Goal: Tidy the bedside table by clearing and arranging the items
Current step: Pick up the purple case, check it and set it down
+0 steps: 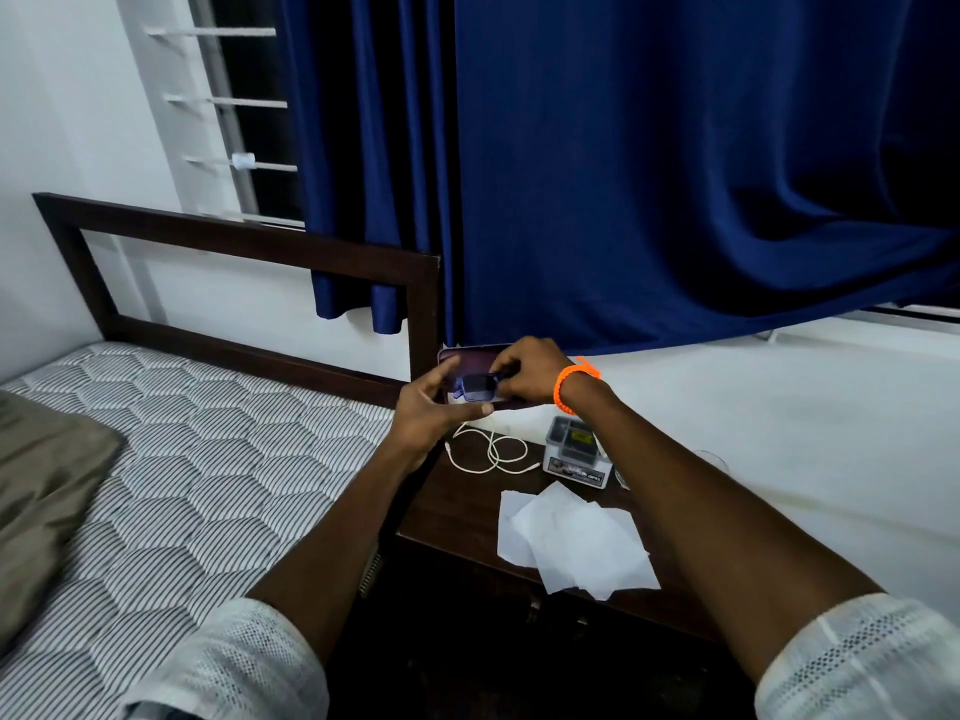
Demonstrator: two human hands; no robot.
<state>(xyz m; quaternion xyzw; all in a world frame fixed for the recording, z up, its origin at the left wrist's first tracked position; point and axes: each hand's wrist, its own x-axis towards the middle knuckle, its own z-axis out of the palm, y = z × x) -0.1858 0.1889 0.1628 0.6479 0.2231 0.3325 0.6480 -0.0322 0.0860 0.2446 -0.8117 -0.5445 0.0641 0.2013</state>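
Both hands are up at the far end of the bedside table (457,517), holding a pair of glasses (479,387) between them: left hand (434,407) on the left side, right hand (524,374) pinching the right. Nearer sit a white cable (491,452), a small box (576,454) and 2 or so loose tissues (576,543)

1. The glasses (478,385) are partly covered by the right hand (524,374); their arms cannot be made out.
2. The purple case (470,356) is mostly hidden behind both hands.
3. Print on the small box (575,454) is too blurred to read.
4. The table's (457,506) near edge fades into shadow.
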